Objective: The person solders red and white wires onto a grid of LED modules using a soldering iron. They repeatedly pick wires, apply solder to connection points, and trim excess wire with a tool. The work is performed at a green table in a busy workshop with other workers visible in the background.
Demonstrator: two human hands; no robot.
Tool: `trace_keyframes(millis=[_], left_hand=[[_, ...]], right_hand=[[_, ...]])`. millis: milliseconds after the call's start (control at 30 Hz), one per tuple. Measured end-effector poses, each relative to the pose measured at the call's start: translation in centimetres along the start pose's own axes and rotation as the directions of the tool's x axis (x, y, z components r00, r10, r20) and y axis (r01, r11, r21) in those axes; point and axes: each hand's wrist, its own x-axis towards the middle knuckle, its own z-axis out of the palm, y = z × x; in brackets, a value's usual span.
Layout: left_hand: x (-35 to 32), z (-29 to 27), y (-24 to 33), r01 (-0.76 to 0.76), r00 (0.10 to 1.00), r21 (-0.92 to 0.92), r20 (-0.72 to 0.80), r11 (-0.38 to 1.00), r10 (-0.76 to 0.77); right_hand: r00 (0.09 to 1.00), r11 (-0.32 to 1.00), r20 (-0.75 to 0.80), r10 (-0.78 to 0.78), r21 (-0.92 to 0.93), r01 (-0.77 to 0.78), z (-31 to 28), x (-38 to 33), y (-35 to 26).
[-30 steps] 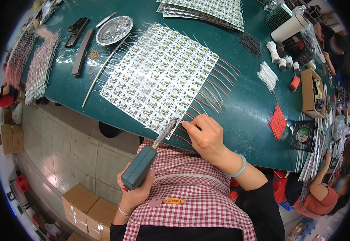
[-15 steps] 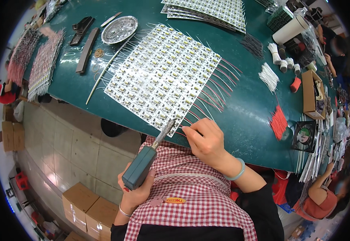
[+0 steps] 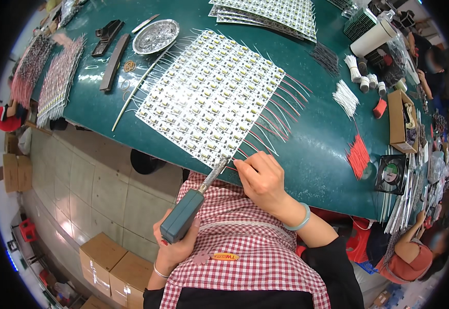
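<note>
My left hand (image 3: 179, 243) is wrapped round the dark green handle of a soldering iron (image 3: 183, 213). The iron's metal tip rests at the near right corner of a white circuit board panel (image 3: 204, 95), which lies tilted on the table and is covered in rows of small yellowish components. At that same corner my right hand (image 3: 261, 177) pinches a thin wire, whose far end is hidden by the fingers. Red and white wires (image 3: 278, 121) stick out along the panel's right edge, and short pale wires line its left edge.
On the green table stand a metal dish (image 3: 155, 37) and a stack of similar panels (image 3: 271, 18). Bundles of white wires (image 3: 345, 99) and red wires (image 3: 358, 157) lie right, near a small fan (image 3: 391, 174) and a cardboard box (image 3: 400, 121). Co-workers sit at the right.
The iron's tip has shifted slightly up and right along the panel's corner. My right hand has moved very little and stays pinched beside it.
</note>
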Motion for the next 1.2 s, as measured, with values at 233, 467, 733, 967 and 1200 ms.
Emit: trace_keyframes(millis=[233, 467, 733, 967, 1200], left_hand=[[-0.1, 0.2, -0.4, -0.011, 1.000, -0.008, 0.006, 1.000, 0.011], [0.0, 0.0, -0.2, 0.019, 0.999, 0.002, 0.029, 1.000, -0.019], [-1.4, -0.1, -1.6, 0.118, 0.993, -0.024, -0.018, 0.993, -0.119], [-1.3, -0.4, -1.3, 0.154, 0.988, 0.010, 0.010, 0.988, -0.154], [0.9, -0.5, -0.9, 0.041, 0.991, -0.174, -0.119, 0.984, -0.062]], right_hand=[[1.000, 1.000, 0.013, 0.003, -0.019, -0.003, 0.1, 0.0, 0.0], [1.000, 0.999, 0.015, -0.027, -0.042, 0.027, 0.1, -0.1, 0.1], [1.000, 0.999, 0.014, -0.017, -0.046, 0.018, 0.2, -0.2, 0.0], [0.999, 0.999, 0.033, 0.013, -0.052, -0.011, 0.2, 0.0, 0.0], [0.985, 0.987, 0.099, 0.142, 0.062, -0.149, -1.8, 1.1, -1.4]])
